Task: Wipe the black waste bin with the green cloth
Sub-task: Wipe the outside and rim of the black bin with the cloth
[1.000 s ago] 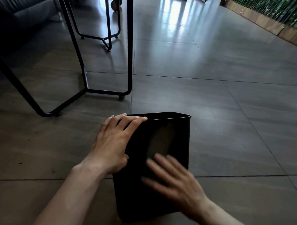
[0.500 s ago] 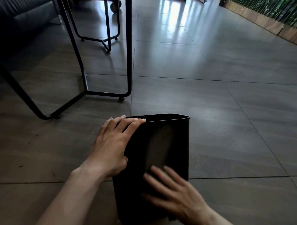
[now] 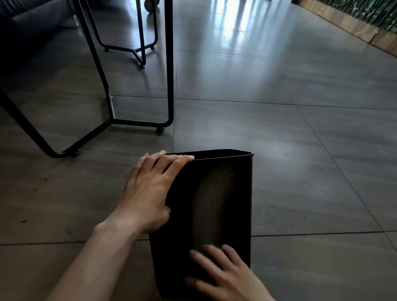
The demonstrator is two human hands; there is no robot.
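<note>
The black waste bin [image 3: 217, 194] lies on its side on the tiled floor, its open rim pointing away from me. My left hand [image 3: 149, 192] rests flat on the bin's left edge, fingers straight and reaching the rim. My right hand [image 3: 222, 278] lies with spread, straight fingers on the bin's upper wall near its base end. A dull smear runs along that wall between the hands. No green cloth shows in either hand or anywhere in view.
Black metal table legs [image 3: 168, 83] stand just beyond the bin to the left, a second frame [image 3: 142, 39] behind them. A dark sofa [image 3: 20, 26] fills the far left. A wooden planter with greenery [image 3: 357, 21] lines the far right. Grey floor tiles [image 3: 306, 169] spread to the right.
My right hand has slid down the bin's wall toward me, from the middle to the base end. The left hand and the bin have stayed in place.
</note>
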